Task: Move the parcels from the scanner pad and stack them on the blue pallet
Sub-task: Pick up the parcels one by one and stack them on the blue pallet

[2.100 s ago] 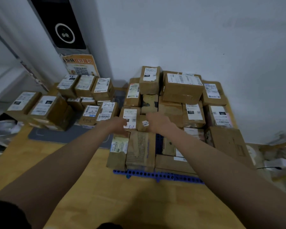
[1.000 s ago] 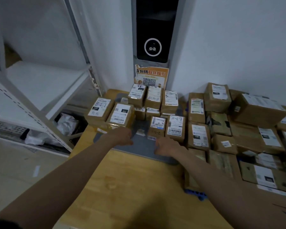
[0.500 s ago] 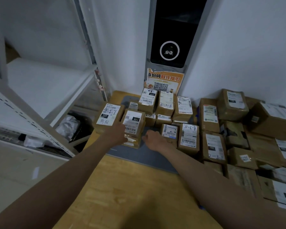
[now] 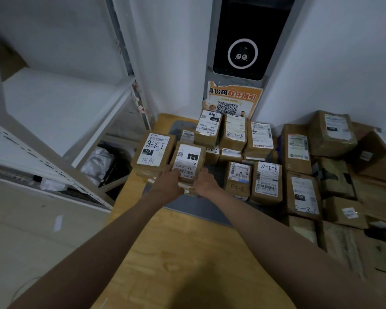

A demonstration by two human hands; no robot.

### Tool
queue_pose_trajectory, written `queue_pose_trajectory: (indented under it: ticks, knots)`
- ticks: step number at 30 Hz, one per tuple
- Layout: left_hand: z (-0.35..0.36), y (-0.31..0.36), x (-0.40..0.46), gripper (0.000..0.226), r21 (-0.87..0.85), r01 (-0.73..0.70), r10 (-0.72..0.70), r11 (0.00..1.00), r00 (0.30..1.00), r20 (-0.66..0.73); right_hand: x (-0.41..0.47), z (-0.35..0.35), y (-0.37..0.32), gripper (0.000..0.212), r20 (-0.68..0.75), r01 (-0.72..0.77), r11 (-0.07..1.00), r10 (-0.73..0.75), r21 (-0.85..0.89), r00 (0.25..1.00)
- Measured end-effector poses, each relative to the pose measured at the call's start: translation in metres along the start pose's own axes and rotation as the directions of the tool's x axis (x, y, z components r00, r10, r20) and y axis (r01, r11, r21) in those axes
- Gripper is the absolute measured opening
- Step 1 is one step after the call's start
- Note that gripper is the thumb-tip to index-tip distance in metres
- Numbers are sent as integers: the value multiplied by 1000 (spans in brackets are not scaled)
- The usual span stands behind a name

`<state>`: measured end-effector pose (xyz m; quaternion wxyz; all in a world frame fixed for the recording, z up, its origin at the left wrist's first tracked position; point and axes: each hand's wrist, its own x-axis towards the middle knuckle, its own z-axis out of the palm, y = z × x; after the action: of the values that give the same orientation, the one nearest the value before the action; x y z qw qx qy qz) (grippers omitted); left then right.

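On the scanner pad (image 4: 194, 208), your left hand (image 4: 168, 186) and right hand (image 4: 206, 182) clamp the parcel (image 4: 187, 162) from either side; the pallet stack (image 4: 334, 175) lies to your right.

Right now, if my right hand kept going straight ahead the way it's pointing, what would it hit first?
The right hand already grips the 122 parcel. Beyond it, probably the low parcels behind, though depth is unclear.

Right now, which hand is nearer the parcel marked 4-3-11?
Right. The right hand grips the 122 parcel, two parcels left of the 4-3-11 parcel; the left hand is farther left.
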<state>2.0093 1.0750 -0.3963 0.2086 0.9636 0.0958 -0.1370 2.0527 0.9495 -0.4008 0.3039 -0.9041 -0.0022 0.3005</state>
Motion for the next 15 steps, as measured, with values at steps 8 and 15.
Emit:
queue_pose_trajectory:
  ticks: [8, 15]
  knots:
    - [-1, 9, -10, 74, -173, 36, -37, 984, 999, -5, -14, -11, 14, 45, -6, 87, 995, -87, 46, 996]
    - [-4, 17, -27, 66, -436, -11, -24, 900, 997, -74, -23, -4, 26, 88, -72, 103, 993, -99, 61, 992]
